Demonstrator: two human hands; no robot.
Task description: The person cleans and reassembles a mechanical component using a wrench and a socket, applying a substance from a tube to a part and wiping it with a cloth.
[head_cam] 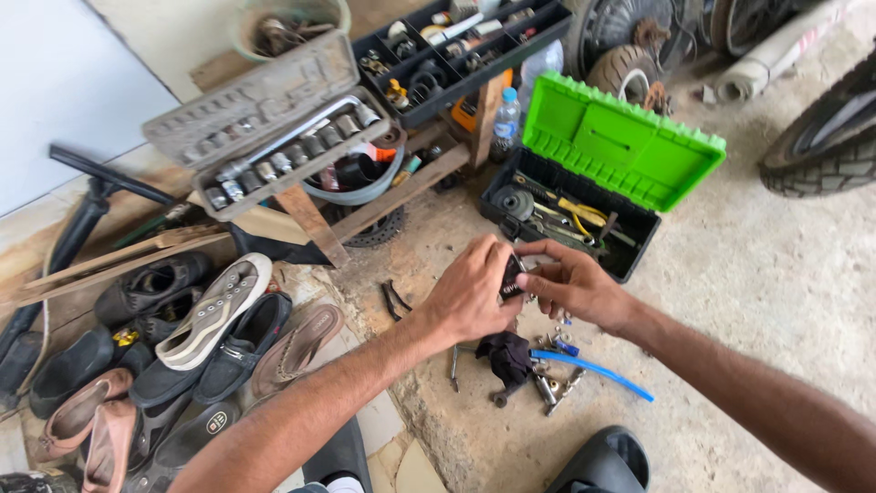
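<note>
From the head camera, both hands meet over a concrete floor [776, 274]. The left hand [470, 292] is curled, its fingers closed round one side of a small dark part [510, 278]. The right hand [573, 283] pinches the other side of the same part between thumb and fingertips, so the part sits held between the two hands, above the floor and just in front of the toolbox. What kind of part it is cannot be made out.

Directly below the hands, a dark rag [506, 356] lies on the floor among loose bolts [550, 388] and small metal bits. A blue tube [593, 367] runs from beside them toward the right.

Just beyond the hands stands an open toolbox [557, 215] with a black body and a bright green lid [620, 141] tilted back; pliers with yellow handles [575, 215] lie inside.

Further toward the far left, a grey socket set case [265, 132] lies open on wooden slats, with a black parts tray [456, 50] behind it.

Along the left edge of the floor is a heap of shoes [182, 338] and sandals. A tyre [821, 146] shows at the right edge.
</note>
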